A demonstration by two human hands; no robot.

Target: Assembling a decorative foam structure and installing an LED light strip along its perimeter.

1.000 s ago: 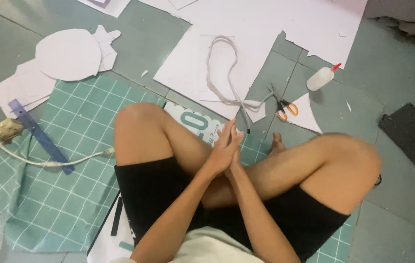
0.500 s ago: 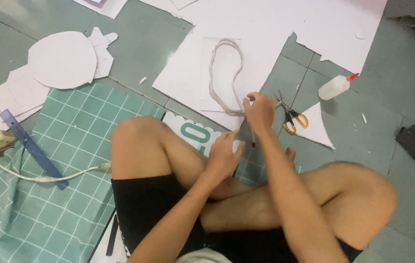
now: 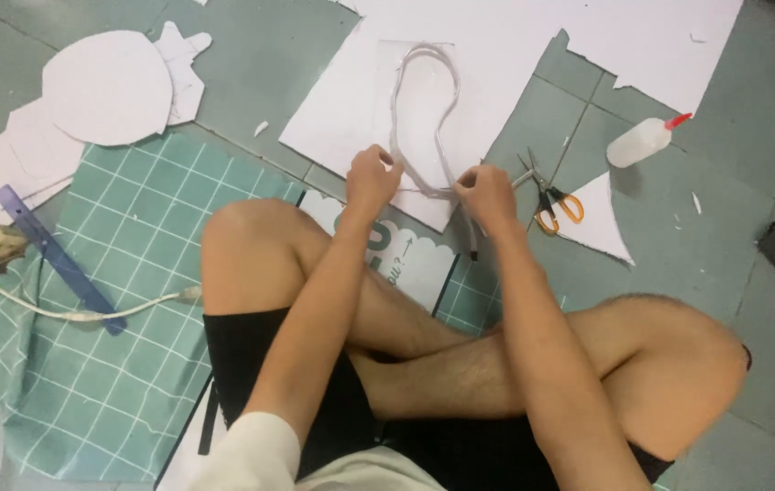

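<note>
We sit cross-legged on the floor (image 3: 751, 164), both hands out at twelve o'clock over a white sheet (image 3: 360, 100). On it lies a loop (image 3: 424, 109) of thin pale strip, its two ends running down toward us. The left hand (image 3: 371, 180) has its grip pinched shut on the strip's left end at the sheet's near edge; the right hand (image 3: 485, 193) is closed on the right end, where a dark pen (image 3: 472, 238) also seems to hang from it. Held at both ends, the loop stays flat and keeps its shape. Scissors (image 3: 551, 195) lie at two o'clock just beside the right hand, a glue bottle (image 3: 642, 141) further out. A green mat (image 3: 96, 364) and ruler (image 3: 60, 259) sit at nine o'clock.
</note>
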